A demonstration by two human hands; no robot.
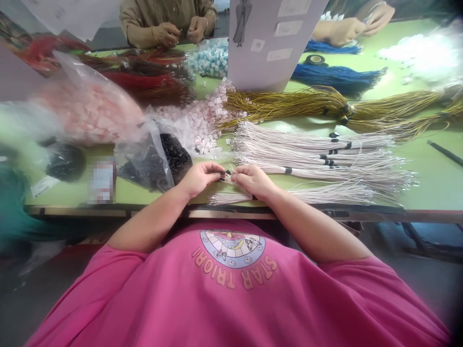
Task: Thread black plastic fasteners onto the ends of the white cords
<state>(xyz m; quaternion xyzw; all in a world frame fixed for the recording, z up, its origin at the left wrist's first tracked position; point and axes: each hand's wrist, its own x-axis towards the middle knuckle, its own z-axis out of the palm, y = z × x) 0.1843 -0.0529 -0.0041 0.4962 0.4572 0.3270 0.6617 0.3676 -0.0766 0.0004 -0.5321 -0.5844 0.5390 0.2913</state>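
Observation:
My left hand (202, 178) is closed in a pinch on a small black connector housing (227, 172), with a spot of red by the fingertips. Close beside it, my right hand (255, 180) pinches thin white wires (232, 168) that meet the black piece; whether they are inserted cannot be seen. Below the right hand lies a white wire bundle (325, 193) along the table's front edge. Larger bundles of white wire (311, 156), bound with black tape, lie just beyond it. A clear bag of black connectors (175, 156) sits behind my left hand.
Pale pink connectors (206, 118) are piled beyond my hands, with a bag of orange-pink pieces (97, 111) to the left. Yellow wires (289, 103) and blue wires (336, 77) lie farther back. An upright panel (267, 62) stands mid-table. Co-workers' hands (166, 34) work across the table.

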